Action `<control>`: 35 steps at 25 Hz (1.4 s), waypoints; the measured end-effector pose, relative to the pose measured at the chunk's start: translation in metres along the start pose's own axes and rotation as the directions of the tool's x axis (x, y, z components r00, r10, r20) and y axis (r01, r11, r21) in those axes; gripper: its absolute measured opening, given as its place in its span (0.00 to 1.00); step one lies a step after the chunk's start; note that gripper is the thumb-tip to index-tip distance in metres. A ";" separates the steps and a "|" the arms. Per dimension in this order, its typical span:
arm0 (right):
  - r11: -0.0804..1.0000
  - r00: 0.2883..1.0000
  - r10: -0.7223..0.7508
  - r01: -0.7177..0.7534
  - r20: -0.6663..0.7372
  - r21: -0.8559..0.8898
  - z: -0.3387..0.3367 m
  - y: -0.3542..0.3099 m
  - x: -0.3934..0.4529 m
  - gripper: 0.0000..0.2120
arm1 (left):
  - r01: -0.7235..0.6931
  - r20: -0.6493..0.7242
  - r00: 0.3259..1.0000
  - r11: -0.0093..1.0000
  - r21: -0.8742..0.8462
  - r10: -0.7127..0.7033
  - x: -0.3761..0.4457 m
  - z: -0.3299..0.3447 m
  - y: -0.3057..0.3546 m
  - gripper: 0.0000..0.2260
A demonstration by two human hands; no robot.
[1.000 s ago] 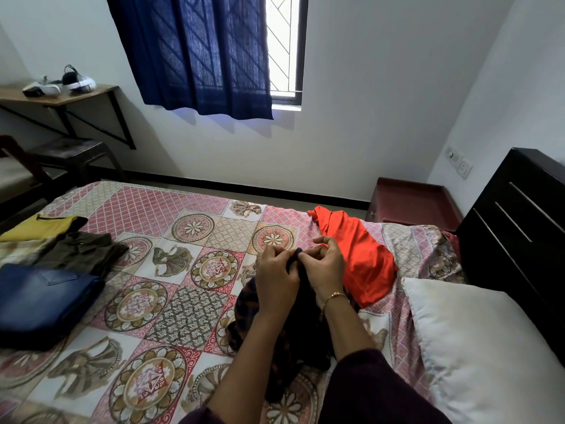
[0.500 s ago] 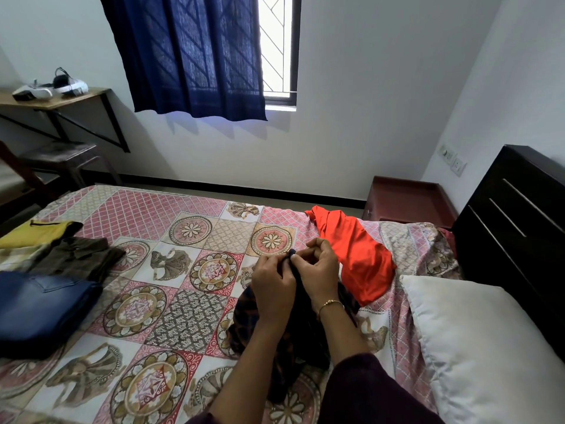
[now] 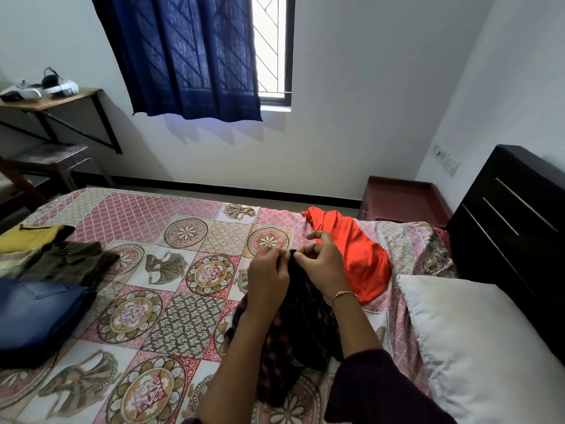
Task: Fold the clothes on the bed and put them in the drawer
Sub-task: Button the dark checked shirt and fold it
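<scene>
A dark checked garment (image 3: 293, 332) hangs bunched over the patterned bed (image 3: 183, 301), lifted by its top edge. My left hand (image 3: 267, 278) and my right hand (image 3: 321, 267) pinch that top edge close together, fingertips almost touching. An orange garment (image 3: 357, 255) lies crumpled just right of my hands. At the bed's left side sit folded blue jeans (image 3: 36, 316), an olive-brown garment (image 3: 70, 261) and a yellow one (image 3: 27, 238). A dark red bedside drawer unit (image 3: 400, 198) stands beyond the bed's far right corner.
A white pillow (image 3: 477, 347) lies at the right by the dark headboard (image 3: 513, 228). A wall shelf (image 3: 49, 101) with a headset and a stool (image 3: 52, 157) stand at the far left. A blue curtain (image 3: 189, 56) covers part of the window.
My hands stay on the garment's top edge, fingers working it slightly; the right hand's fingers have spread a little. The view has shifted a bit.
</scene>
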State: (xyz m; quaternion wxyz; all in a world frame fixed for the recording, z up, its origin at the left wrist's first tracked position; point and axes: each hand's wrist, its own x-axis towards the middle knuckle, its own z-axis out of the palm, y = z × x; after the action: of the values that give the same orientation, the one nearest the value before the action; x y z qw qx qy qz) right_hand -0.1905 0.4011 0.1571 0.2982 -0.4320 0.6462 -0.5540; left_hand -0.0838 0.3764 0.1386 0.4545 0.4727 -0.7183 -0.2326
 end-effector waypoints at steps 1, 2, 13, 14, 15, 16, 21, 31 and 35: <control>0.999 0.999 0.037 -0.037 0.007 0.035 0.003 -0.001 0.000 0.14 | -0.078 -0.037 0.996 0.994 0.077 0.081 0.000 0.001 0.000 0.04; 0.995 0.997 0.072 -0.074 0.027 0.067 0.005 -0.002 -0.001 0.14 | -0.126 -0.060 0.989 0.984 0.128 0.135 0.001 0.003 -0.001 0.05; 0.957 0.996 -0.052 0.028 -0.075 -0.289 0.031 -0.010 0.009 0.14 | -0.221 -0.120 0.956 0.925 0.310 0.269 0.016 0.009 -0.019 0.11; 0.949 0.995 -0.066 0.040 -0.070 -0.313 0.032 -0.010 0.010 0.14 | -0.145 -0.108 0.978 0.956 0.255 0.177 0.020 0.008 -0.016 0.09; 0.946 0.995 -0.074 0.049 -0.066 -0.320 0.032 -0.010 0.011 0.14 | -0.043 -0.071 0.996 0.984 0.174 0.057 0.023 0.009 -0.015 0.08; 0.947 0.994 -0.083 0.058 -0.067 -0.316 0.031 -0.008 0.013 0.14 | 0.085 -0.023 0.996 0.994 0.069 -0.084 0.025 0.010 -0.014 0.07; 0.984 0.983 -0.133 0.116 -0.128 -0.135 0.028 0.001 0.012 0.11 | 0.716 0.499 0.669 0.295 -0.633 -0.551 0.034 0.008 -0.010 0.09; 0.876 0.985 0.173 -0.145 -0.018 0.460 0.028 0.019 0.009 0.09 | 0.539 0.392 0.836 0.713 -0.449 -0.384 0.037 0.003 -0.014 0.08; 0.875 0.978 0.206 -0.166 -0.039 0.455 0.029 0.021 0.009 0.08 | 0.376 0.387 0.889 0.875 -0.305 -0.247 0.035 -0.002 -0.019 0.06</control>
State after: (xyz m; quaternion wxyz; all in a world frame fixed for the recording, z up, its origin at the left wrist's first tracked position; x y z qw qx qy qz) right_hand -0.1746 0.3797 0.1319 0.4136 -0.2629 0.5516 -0.6749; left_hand -0.0786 0.3368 0.1405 0.3623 0.4422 -0.6409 -0.5123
